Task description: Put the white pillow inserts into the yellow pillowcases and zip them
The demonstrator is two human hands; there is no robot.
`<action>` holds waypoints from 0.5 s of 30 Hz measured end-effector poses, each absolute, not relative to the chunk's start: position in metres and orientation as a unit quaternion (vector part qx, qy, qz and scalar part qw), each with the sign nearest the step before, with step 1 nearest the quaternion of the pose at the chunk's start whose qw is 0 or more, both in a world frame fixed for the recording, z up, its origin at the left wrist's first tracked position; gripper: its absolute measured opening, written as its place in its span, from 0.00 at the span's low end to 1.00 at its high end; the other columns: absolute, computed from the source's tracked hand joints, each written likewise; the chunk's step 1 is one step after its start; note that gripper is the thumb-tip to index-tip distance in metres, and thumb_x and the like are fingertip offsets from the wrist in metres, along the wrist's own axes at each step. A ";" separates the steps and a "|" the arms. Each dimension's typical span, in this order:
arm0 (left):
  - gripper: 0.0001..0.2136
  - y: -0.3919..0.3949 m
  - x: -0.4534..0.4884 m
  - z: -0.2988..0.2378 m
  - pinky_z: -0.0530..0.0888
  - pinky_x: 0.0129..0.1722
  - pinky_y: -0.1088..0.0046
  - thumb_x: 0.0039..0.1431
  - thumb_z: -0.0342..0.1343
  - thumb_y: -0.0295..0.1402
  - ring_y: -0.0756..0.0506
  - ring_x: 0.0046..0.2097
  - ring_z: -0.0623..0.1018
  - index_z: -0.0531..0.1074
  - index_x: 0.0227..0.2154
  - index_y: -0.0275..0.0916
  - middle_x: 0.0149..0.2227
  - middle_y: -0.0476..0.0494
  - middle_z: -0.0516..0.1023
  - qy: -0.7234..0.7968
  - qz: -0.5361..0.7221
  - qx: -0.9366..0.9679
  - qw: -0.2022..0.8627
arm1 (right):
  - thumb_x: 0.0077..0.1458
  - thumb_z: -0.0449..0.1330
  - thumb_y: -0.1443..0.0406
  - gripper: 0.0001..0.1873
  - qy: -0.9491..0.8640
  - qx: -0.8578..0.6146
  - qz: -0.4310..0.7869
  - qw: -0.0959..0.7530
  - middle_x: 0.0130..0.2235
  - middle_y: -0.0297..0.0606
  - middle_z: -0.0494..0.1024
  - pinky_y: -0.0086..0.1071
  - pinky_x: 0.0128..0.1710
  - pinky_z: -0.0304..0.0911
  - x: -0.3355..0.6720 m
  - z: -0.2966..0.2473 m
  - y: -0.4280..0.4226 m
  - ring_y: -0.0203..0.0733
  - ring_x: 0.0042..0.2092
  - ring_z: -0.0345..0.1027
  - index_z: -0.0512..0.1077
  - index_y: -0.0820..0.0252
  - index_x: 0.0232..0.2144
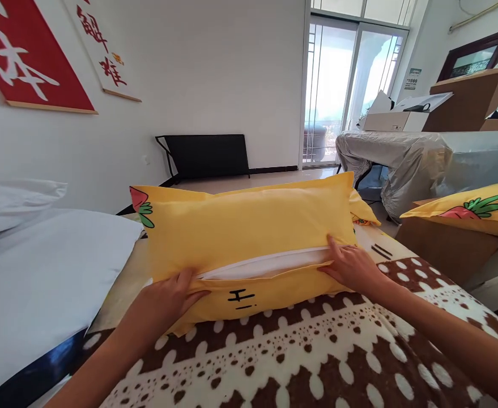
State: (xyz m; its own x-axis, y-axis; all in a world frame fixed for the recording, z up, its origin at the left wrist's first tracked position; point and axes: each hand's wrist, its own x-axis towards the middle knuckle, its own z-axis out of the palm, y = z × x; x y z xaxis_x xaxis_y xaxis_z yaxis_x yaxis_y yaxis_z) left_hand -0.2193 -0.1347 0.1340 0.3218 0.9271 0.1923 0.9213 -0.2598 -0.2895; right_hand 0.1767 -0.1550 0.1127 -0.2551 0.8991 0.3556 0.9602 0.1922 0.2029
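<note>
A yellow pillowcase (249, 226) with a white pillow (269, 265) showing through its open slit lies across a brown and white patterned blanket (316, 351). My left hand (167, 300) is closed on the lower flap of the case at the slit's left end, fingers tucked inside. My right hand (353, 266) presses on the right end of the slit, fingertips pinched at the fabric edge.
A white pillow (40, 255) lies at the left. A second yellow strawberry pillow (469, 212) rests on a cardboard box (444, 249) at the right. Behind stand a plastic-covered table (422, 156) with boxes, a black folded frame (206, 156) against the wall, and glass balcony doors (346, 85).
</note>
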 end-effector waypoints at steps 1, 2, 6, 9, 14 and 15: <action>0.24 -0.136 -0.217 0.138 0.66 0.28 0.66 0.61 0.37 0.49 0.35 0.35 0.78 0.65 0.43 0.32 0.34 0.34 0.77 -0.591 0.025 -0.791 0.157 | 0.57 0.52 0.56 0.32 -0.757 -0.622 -0.191 0.052 0.34 0.56 0.77 0.38 0.34 0.63 0.174 0.116 -0.157 0.53 0.35 0.73 0.60 0.80 0.53; 0.24 -0.136 -0.217 0.139 0.65 0.28 0.66 0.61 0.37 0.50 0.35 0.35 0.78 0.65 0.42 0.33 0.34 0.35 0.78 -0.596 0.036 -0.791 0.136 | 0.56 0.54 0.60 0.25 -0.748 -0.637 -0.186 0.027 0.32 0.56 0.77 0.37 0.32 0.63 0.171 0.119 -0.158 0.54 0.34 0.73 0.65 0.79 0.48; 0.23 -0.138 -0.227 0.139 0.67 0.31 0.65 0.55 0.41 0.55 0.34 0.37 0.77 0.64 0.36 0.38 0.35 0.37 0.78 -0.600 0.054 -0.797 0.029 | 0.51 0.53 0.72 0.08 -0.756 -0.636 -0.150 -0.037 0.26 0.49 0.77 0.33 0.27 0.59 0.166 0.118 -0.164 0.51 0.30 0.74 0.70 0.67 0.33; 0.22 -0.141 -0.229 0.138 0.69 0.36 0.62 0.53 0.44 0.54 0.34 0.40 0.77 0.66 0.35 0.39 0.35 0.36 0.78 -0.608 0.085 -0.789 -0.018 | 0.49 0.53 0.72 0.08 -0.802 -0.582 -0.117 -0.064 0.27 0.46 0.78 0.31 0.26 0.58 0.168 0.113 -0.164 0.48 0.30 0.74 0.71 0.64 0.31; 0.22 -0.132 -0.225 0.125 0.69 0.46 0.59 0.51 0.47 0.50 0.33 0.47 0.75 0.72 0.38 0.37 0.42 0.34 0.77 -0.578 0.116 -0.807 -0.044 | 0.52 0.58 0.62 0.11 -0.852 -0.509 -0.074 -0.093 0.28 0.48 0.79 0.33 0.28 0.60 0.169 0.107 -0.153 0.48 0.30 0.74 0.76 0.65 0.27; 0.22 -0.127 -0.224 0.120 0.69 0.47 0.60 0.51 0.48 0.50 0.33 0.48 0.74 0.72 0.38 0.37 0.43 0.34 0.77 -0.575 0.107 -0.809 -0.054 | 0.52 0.58 0.57 0.16 -0.862 -0.495 -0.060 -0.096 0.29 0.49 0.79 0.33 0.30 0.60 0.168 0.105 -0.149 0.49 0.31 0.74 0.77 0.65 0.27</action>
